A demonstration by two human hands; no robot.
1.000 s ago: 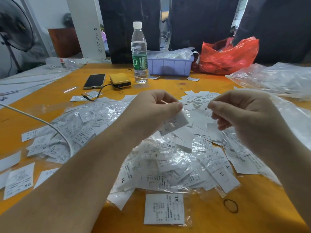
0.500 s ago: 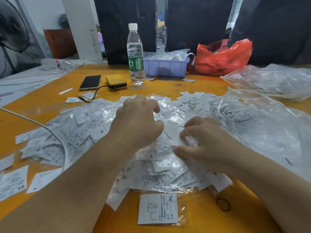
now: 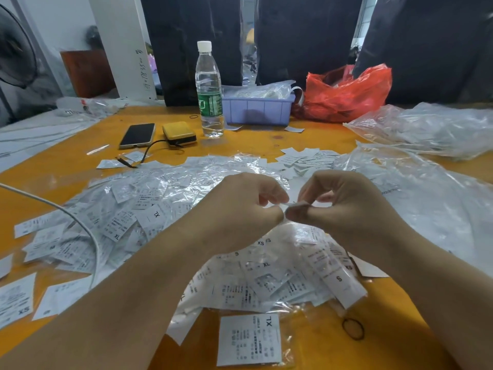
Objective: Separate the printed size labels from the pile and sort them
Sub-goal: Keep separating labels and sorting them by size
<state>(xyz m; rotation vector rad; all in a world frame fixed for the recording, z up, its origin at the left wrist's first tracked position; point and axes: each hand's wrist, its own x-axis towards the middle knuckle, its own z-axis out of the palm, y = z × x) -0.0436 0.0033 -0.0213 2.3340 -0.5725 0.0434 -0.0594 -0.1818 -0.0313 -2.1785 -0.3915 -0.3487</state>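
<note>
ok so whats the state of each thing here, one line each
left hand: pinching a small label
right hand: pinching the same label
label: held above the pile
label pile: loose, spread on the table
water bottle: upright, capped
phone: flat, screen dark
red bag: open, crumpled
rubber band: flat on the table

1. Water bottle (image 3: 209, 89), upright, far side of orange desk (image 3: 266, 145).
2. Black phone (image 3: 138, 135) flat, just left of yellow box (image 3: 179, 133).
3. Purple bin (image 3: 257, 109) right of bottle; red bag (image 3: 346, 94) beside bin.
4. Black rubber band (image 3: 353, 328) near front edge.
5. Fan (image 3: 14, 49) far left.
</note>
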